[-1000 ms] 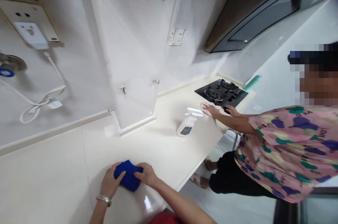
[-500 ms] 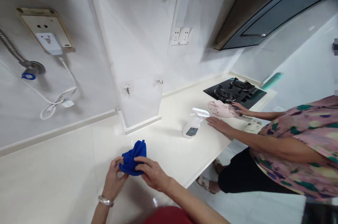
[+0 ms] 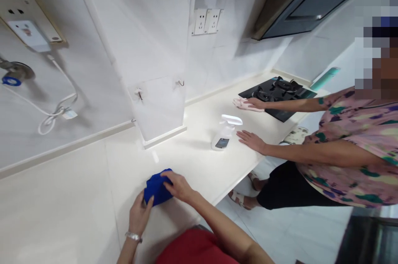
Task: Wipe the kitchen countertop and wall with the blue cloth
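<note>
A blue cloth [image 3: 158,189] is held between my two hands, just over the pale countertop [image 3: 124,164]. My left hand [image 3: 139,211] grips its lower left edge, thumb in front and fingers behind. At the upper right edge, my right hand [image 3: 178,185] pinches the cloth with bent fingers. The cloth looks folded or bunched into a rough square. Beyond my right hand, a white spray bottle [image 3: 222,135] with a dark label stands upright on the counter, touched by nobody.
To the right, another person's hand [image 3: 255,103] presses a pink cloth [image 3: 241,104] beside the black gas hob [image 3: 280,94]. That person's other hand [image 3: 251,140] lies flat near the spray bottle. A wall pillar [image 3: 161,119] with hooks juts onto the counter; a range hood [image 3: 298,11] hangs above.
The blue cloth is spread flatter and squarer between my hands. The other person's hand has pushed the pink cloth back toward the wall. My view has shifted slightly.
</note>
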Demonstrator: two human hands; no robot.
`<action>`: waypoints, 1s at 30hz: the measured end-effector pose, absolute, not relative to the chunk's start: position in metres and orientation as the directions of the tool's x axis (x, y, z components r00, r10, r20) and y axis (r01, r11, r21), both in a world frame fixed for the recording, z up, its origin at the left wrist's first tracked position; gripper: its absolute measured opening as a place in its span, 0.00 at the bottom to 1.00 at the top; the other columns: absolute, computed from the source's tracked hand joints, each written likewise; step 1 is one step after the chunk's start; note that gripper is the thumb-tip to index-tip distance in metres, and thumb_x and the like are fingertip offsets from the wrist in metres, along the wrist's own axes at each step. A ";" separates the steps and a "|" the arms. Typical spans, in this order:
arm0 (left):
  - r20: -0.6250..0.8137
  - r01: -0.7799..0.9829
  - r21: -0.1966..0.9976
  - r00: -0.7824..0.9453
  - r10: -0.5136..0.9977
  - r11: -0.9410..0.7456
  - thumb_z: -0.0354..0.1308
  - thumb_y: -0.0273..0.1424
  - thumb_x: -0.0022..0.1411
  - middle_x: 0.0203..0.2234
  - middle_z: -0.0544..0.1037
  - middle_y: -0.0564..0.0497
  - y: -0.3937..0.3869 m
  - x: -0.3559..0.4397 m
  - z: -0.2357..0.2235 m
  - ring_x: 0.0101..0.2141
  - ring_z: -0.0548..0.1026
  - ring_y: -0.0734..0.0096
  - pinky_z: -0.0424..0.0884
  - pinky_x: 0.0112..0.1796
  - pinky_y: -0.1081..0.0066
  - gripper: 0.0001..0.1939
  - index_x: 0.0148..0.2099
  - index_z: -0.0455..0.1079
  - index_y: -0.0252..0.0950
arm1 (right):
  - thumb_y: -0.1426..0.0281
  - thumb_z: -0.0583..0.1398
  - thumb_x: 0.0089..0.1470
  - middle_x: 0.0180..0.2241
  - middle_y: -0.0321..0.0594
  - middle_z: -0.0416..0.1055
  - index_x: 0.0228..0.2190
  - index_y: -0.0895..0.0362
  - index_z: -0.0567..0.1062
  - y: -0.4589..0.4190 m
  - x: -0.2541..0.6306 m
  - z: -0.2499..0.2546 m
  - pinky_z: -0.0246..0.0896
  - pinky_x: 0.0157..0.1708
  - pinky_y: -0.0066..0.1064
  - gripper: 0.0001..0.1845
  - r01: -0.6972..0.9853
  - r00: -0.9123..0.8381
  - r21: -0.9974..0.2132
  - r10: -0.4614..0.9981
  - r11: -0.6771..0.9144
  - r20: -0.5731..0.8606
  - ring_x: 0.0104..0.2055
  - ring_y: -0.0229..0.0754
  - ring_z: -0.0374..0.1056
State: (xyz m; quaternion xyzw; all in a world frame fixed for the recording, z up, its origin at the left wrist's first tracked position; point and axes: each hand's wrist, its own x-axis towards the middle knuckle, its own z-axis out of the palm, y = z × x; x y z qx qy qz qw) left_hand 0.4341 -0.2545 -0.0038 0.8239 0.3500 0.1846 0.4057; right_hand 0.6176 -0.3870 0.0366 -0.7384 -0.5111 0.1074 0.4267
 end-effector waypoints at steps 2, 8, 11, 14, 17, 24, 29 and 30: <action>0.110 0.435 0.803 0.562 0.820 -0.406 0.51 0.49 0.62 0.54 0.72 0.36 -0.250 0.449 0.006 0.53 0.73 0.54 0.72 0.55 0.51 0.27 0.53 0.67 0.34 | 0.74 0.52 0.58 0.53 0.47 0.71 0.57 0.55 0.66 -0.375 0.626 0.030 0.67 0.54 0.42 0.24 0.640 0.587 -0.744 0.747 -0.193 0.311 0.52 0.44 0.70; 0.379 0.299 0.588 0.718 0.583 -0.751 0.48 0.38 0.67 0.61 0.66 0.37 -0.281 0.492 0.004 0.64 0.60 0.54 0.60 0.63 0.47 0.24 0.61 0.64 0.35 | 0.74 0.49 0.61 0.55 0.50 0.69 0.57 0.57 0.66 -0.426 0.631 -0.019 0.67 0.57 0.47 0.23 0.700 0.649 -0.659 0.630 -0.274 0.427 0.58 0.47 0.66; 0.327 0.392 0.467 0.757 0.566 -0.793 0.51 0.40 0.64 0.65 0.59 0.34 -0.303 0.511 -0.015 0.68 0.47 0.38 0.54 0.62 0.35 0.29 0.64 0.63 0.35 | 0.74 0.49 0.61 0.54 0.49 0.70 0.55 0.55 0.69 -0.468 0.632 -0.042 0.70 0.54 0.47 0.22 0.722 0.660 -0.596 0.606 -0.350 0.444 0.56 0.47 0.68; 0.296 0.408 0.388 0.794 0.531 -0.826 0.55 0.39 0.61 0.67 0.57 0.38 -0.296 0.517 -0.029 0.68 0.44 0.35 0.51 0.62 0.32 0.30 0.65 0.63 0.41 | 0.75 0.50 0.61 0.53 0.49 0.71 0.52 0.55 0.71 -0.498 0.637 -0.055 0.71 0.53 0.46 0.20 0.727 0.673 -0.559 0.578 -0.400 0.462 0.55 0.47 0.69; 0.265 0.353 0.349 0.852 0.453 -0.868 0.55 0.36 0.60 0.66 0.60 0.44 -0.248 0.516 -0.028 0.68 0.49 0.41 0.51 0.64 0.38 0.29 0.64 0.64 0.47 | 0.76 0.50 0.60 0.54 0.49 0.70 0.51 0.55 0.72 -0.509 0.640 -0.060 0.72 0.53 0.45 0.20 0.741 0.664 -0.525 0.571 -0.419 0.483 0.55 0.47 0.69; 0.124 0.608 0.257 0.750 0.649 -0.751 0.50 0.42 0.62 0.66 0.60 0.41 -0.097 0.521 -0.002 0.67 0.52 0.43 0.49 0.64 0.39 0.29 0.64 0.64 0.41 | 0.78 0.51 0.56 0.55 0.48 0.70 0.54 0.51 0.69 -0.504 0.634 -0.060 0.73 0.52 0.51 0.25 0.758 0.651 -0.451 0.589 -0.471 0.479 0.56 0.51 0.69; 0.232 0.450 0.186 0.844 0.484 -0.873 0.44 0.43 0.66 0.68 0.57 0.45 -0.084 0.506 -0.016 0.68 0.50 0.50 0.48 0.65 0.42 0.30 0.67 0.57 0.42 | 0.76 0.52 0.56 0.54 0.48 0.71 0.55 0.50 0.68 -0.506 0.637 -0.062 0.75 0.48 0.49 0.26 0.781 0.624 -0.414 0.596 -0.467 0.505 0.54 0.52 0.71; 0.253 0.434 0.180 0.847 0.468 -0.883 0.43 0.42 0.67 0.68 0.57 0.45 -0.084 0.507 -0.022 0.68 0.50 0.52 0.48 0.65 0.43 0.29 0.67 0.57 0.43 | 0.76 0.53 0.56 0.54 0.48 0.71 0.56 0.50 0.68 -0.507 0.639 -0.063 0.75 0.48 0.49 0.26 0.787 0.617 -0.402 0.607 -0.469 0.500 0.54 0.52 0.71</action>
